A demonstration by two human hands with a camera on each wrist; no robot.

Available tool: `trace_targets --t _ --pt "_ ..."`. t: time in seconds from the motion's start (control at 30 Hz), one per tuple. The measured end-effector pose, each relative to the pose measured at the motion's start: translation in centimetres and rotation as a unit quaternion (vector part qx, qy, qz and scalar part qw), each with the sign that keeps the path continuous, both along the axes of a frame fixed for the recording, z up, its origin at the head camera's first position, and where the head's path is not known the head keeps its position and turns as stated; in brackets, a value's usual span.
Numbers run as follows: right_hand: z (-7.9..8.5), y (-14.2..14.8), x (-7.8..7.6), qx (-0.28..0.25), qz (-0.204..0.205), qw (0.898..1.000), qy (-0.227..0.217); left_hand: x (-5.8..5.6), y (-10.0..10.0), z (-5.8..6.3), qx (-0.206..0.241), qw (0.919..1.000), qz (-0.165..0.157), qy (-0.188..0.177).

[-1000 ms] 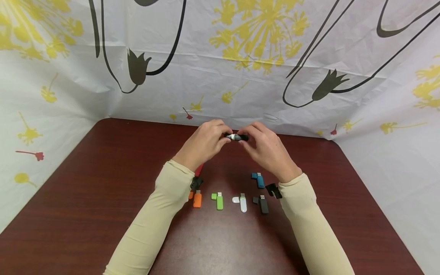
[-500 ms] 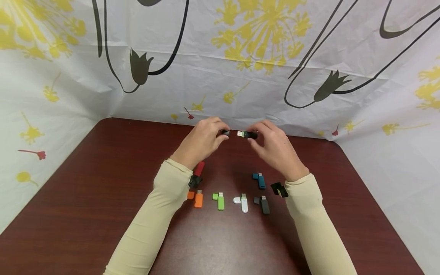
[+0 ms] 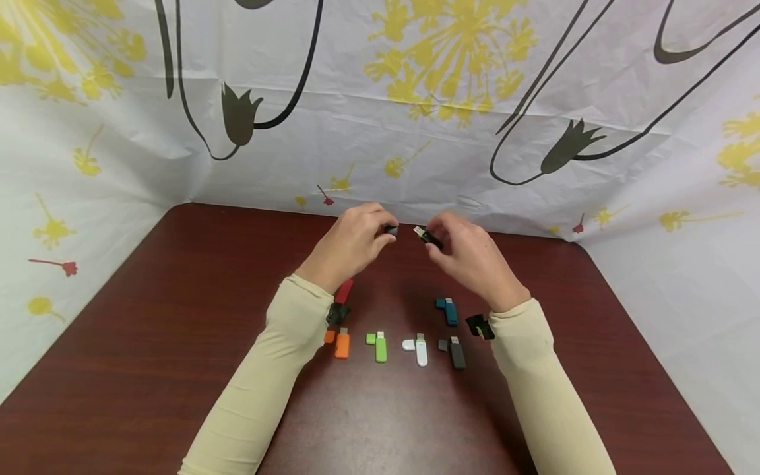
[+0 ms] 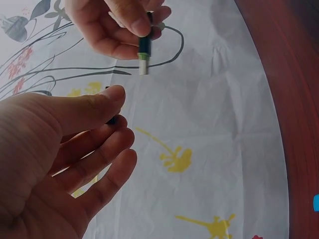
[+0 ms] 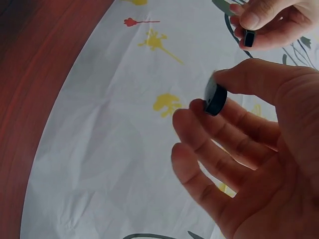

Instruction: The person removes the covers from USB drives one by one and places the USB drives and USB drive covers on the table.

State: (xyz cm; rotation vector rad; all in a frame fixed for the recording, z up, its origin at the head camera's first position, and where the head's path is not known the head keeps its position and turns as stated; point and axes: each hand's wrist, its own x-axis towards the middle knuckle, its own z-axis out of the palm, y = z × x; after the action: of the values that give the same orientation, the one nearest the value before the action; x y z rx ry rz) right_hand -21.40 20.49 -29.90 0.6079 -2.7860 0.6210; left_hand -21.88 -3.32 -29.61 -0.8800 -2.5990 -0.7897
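Observation:
Above the far part of the table, my left hand (image 3: 351,243) pinches a small black cap (image 3: 391,230) between thumb and fingertips. Across a short gap, my right hand (image 3: 474,258) pinches the body of a black USB stick (image 3: 433,238). Its bare metal plug (image 4: 143,66) sticks out past a green band, angled up and to the left in the head view. The right wrist view shows the end of the USB stick (image 5: 216,99) at my thumb and fingertips, with the cap (image 5: 249,39) in the other hand beyond it.
Uncapped USB sticks lie on the dark red-brown table (image 3: 237,264), caps beside them: orange (image 3: 342,344), green (image 3: 380,348), white (image 3: 421,351), dark grey (image 3: 456,354) and blue (image 3: 450,313). My left wrist partly hides a red one (image 3: 344,291). A patterned white sheet (image 3: 332,152) walls the back and sides.
One second ago the cap and USB stick were together, a pale part showing between them. They came apart as my right hand moved right. Since then the stick has tilted, plug end up.

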Motion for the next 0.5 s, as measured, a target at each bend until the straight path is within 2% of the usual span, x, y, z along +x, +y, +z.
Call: trace_targets --t 0.3,0.5 --pt "-0.7 -0.1 -0.1 0.057 0.006 0.998 -0.035 0.1 0.1 -0.1 0.001 1.0000 -0.003 -0.003" --pt "-1.5 -0.5 -0.2 0.096 0.023 0.990 -0.098 0.1 0.1 -0.2 0.003 1.0000 -0.006 -0.005"
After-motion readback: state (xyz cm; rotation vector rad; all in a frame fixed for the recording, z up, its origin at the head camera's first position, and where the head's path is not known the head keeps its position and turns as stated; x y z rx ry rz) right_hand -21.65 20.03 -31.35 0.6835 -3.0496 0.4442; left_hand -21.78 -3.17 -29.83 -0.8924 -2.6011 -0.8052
